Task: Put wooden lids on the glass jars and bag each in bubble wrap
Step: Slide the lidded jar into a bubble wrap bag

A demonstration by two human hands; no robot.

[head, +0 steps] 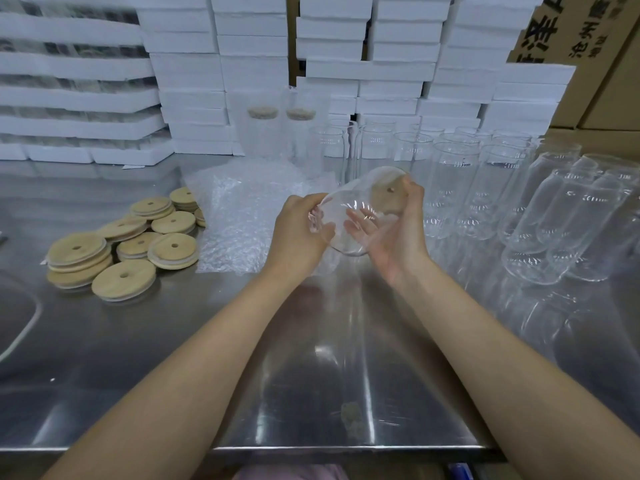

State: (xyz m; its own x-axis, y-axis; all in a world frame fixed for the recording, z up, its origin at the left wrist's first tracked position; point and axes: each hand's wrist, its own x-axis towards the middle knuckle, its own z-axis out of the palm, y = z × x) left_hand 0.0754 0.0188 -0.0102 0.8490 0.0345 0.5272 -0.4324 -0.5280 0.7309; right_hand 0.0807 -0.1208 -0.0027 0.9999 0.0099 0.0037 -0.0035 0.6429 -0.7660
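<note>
The steel tabletop (pixel 138 341) is carrying everything, with white foam boxes (pixel 252 64) stacking up along its far edge. Empty glass jars (pixel 491 188) are crowding its right side, a heap of bubble wrap (pixel 235 209) is lying just beyond the middle, and loose wooden lids (pixel 128 244) are piling up toward the left edge. Two bagged jars (pixel 263 133), already lidded, are standing near the far edge behind the wrap. Above the middle of the tabletop the person is holding the held jar (pixel 332 216) tilted on its side, clear of the surface. The left hand (pixel 298 233) is gripping its base end, while the right hand (pixel 401 237) is curling under the mouth end, thumb pressing on the wooden lid (pixel 386 199) sitting at the opening (whether it is fully seated is hard to tell through the glass). Lidding seems to be finishing, and bagging is not yet begun. The next move is probably calling for one hand to keep the jar while the other is reaching left for a bag from the bubble wrap and opening its mouth.
</note>
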